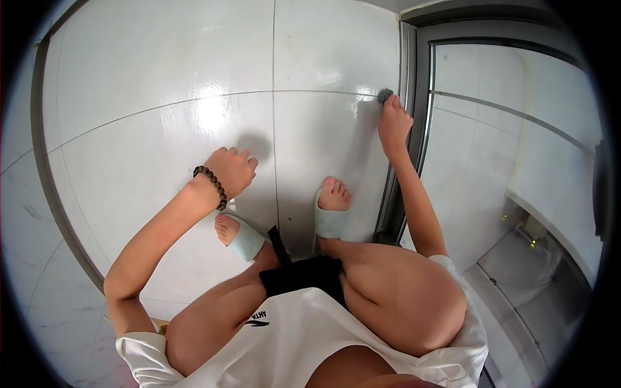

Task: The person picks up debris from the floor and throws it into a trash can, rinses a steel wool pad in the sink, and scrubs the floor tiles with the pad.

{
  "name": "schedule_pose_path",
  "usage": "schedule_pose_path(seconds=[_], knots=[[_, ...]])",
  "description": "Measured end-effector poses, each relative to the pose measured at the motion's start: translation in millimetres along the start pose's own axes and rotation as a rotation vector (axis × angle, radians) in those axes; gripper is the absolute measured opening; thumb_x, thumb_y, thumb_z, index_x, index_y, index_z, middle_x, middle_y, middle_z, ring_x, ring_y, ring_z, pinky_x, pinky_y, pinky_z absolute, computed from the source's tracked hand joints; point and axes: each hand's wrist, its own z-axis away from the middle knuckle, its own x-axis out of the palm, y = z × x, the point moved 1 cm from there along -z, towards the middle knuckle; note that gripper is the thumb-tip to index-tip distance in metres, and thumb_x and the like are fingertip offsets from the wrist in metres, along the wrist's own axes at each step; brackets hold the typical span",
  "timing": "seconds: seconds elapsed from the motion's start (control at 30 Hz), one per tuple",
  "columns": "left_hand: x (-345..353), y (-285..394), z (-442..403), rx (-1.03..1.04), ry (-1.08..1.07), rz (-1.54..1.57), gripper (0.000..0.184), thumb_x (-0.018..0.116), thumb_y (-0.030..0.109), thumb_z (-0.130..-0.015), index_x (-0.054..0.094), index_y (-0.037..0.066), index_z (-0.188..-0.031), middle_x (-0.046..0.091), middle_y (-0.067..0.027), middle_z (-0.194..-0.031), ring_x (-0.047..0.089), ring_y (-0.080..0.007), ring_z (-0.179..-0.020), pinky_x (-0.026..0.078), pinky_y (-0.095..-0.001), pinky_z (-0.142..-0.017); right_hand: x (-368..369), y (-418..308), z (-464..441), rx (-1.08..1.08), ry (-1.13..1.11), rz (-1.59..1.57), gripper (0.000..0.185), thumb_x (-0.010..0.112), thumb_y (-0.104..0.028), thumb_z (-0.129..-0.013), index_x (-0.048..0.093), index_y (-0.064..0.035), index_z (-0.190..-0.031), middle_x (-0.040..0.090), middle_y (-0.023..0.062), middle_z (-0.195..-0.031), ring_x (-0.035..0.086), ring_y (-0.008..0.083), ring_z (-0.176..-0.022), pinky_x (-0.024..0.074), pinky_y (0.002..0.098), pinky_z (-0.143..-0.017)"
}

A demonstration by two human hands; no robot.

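Observation:
A small grey scrubbing pad (385, 96) is pinched in the fingertips of my right hand (395, 123), against the white tiled floor (323, 39) beside the door frame's metal edge. My left hand (234, 169), with a dark beaded bracelet (212, 183) on the wrist, hovers over the tiles with its fingers loosely curled and apart. Nothing shows in it, and its shadow falls on the floor just beyond.
A grey-framed glass door (479, 129) stands along the right side. My feet in pale green slippers (331, 221) are below my hands. A dark strip (279, 246) hangs between my legs. Another grey frame (48, 161) curves along the left.

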Motion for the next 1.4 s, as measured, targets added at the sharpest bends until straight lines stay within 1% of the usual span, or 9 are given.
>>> schedule_pose_path(seconds=[0.07,0.17,0.3,0.53,1.03,1.13,1.2,1.27,1.4], knots=[[2.7,-0.2,0.4,0.002,-0.014,0.001,0.017,0.062,0.023,-0.094,0.063,0.006,-0.093,0.064,-0.0101,-0.091,0.065,-0.0276,-0.082,0.053,-0.0397,-0.073,0.1,-5.2,-26.4,0.037,-0.134,0.068,0.015,0.06,0.002,-0.078,0.062,0.0019,-0.093,0.067,0.0157,-0.091,0.07,0.0303,-0.078,0.0579,0.0394,-0.065],[-0.6,1.8,-0.5,0.013,-0.031,-0.015,0.017,0.062,0.023,-0.094,0.063,0.006,-0.093,0.065,-0.01,-0.09,0.065,-0.0275,-0.082,0.053,-0.0395,-0.074,5.0,-4.9,-60.6,0.002,-0.054,0.052,0.012,0.061,0.002,-0.078,0.062,0.0017,-0.09,0.067,0.0165,-0.088,0.07,0.0312,-0.081,0.0578,0.0398,-0.066],[-9.8,6.4,-0.8,0.012,-0.049,-0.013,0.016,0.062,0.022,-0.094,0.063,0.006,-0.093,0.065,-0.0106,-0.09,0.065,-0.0279,-0.083,0.053,-0.0393,-0.075,-3.1,-7.1,-40.6,0.061,-0.103,0.007,0.019,0.062,0.003,-0.077,0.062,0.0012,-0.096,0.067,0.0129,-0.096,0.068,0.0315,-0.085,0.057,0.0413,-0.067],[-8.6,6.0,1.3,-0.087,-0.01,0.056,0.015,0.062,0.02,-0.094,0.063,0.005,-0.093,0.065,-0.0105,-0.089,0.065,-0.0286,-0.085,0.053,-0.041,-0.077,0.5,6.1,2.7,0.037,-0.099,-0.02,0.026,0.063,0.002,-0.076,0.063,0.0022,-0.102,0.066,0.0113,-0.097,0.067,0.0309,-0.084,0.0567,0.0422,-0.067],[-4.8,5.7,3.1,-0.082,-0.009,0.086,0.016,0.062,0.021,-0.094,0.062,0.005,-0.092,0.064,-0.0104,-0.088,0.064,-0.0291,-0.085,0.053,-0.0409,-0.078,37.1,23.2,-186.3,-0.008,-0.028,-0.02,0.011,0.064,-0.004,-0.075,0.068,-0.0031,-0.085,0.071,0.0161,-0.084,0.071,0.0374,-0.08,0.0574,0.0465,-0.069],[-4.7,5.6,2.1,-0.072,-0.005,0.118,0.016,0.062,0.021,-0.094,0.061,0.005,-0.092,0.064,-0.0108,-0.087,0.064,-0.0298,-0.085,0.053,-0.0412,-0.077,39.1,22.0,-180.9,0.053,-0.04,-0.05,0.01,0.064,-0.004,-0.075,0.068,-0.0041,-0.085,0.07,0.016,-0.081,0.071,0.0378,-0.078,0.0576,0.0468,-0.069],[-5.3,4.9,2.0,-0.073,-0.006,0.124,0.016,0.062,0.021,-0.094,0.061,0.005,-0.092,0.064,-0.0112,-0.087,0.064,-0.0302,-0.085,0.053,-0.0415,-0.077,32.4,18.8,-146.5,0.119,-0.08,-0.024,0.018,0.071,-0.011,-0.073,0.068,-0.0085,-0.091,0.071,0.0139,-0.084,0.07,0.0383,-0.08,0.0571,0.0487,-0.068],[-3.0,4.2,2.3,-0.068,-0.005,0.138,0.016,0.061,0.021,-0.094,0.061,0.004,-0.092,0.064,-0.0115,-0.086,0.064,-0.0305,-0.085,0.054,-0.0417,-0.077,18.7,7.2,-107.1,0.087,-0.08,0.008,0.014,0.066,-0.005,-0.074,0.066,-0.003,-0.089,0.07,0.0136,-0.091,0.069,0.0351,-0.088,0.0576,0.0465,-0.067],[-4.7,6.4,2.0,-0.08,-0.01,0.146,0.019,0.06,0.022,-0.096,0.061,0.004,-0.093,0.064,-0.0121,-0.086,0.065,-0.0309,-0.084,0.054,-0.0421,-0.077,-3.5,3.1,-61.7,0.153,-0.175,0.021,0.017,0.067,-0.004,-0.073,0.065,-0.0024,-0.09,0.07,0.0121,-0.097,0.067,0.0336,-0.091,0.0576,0.0456,-0.066]])
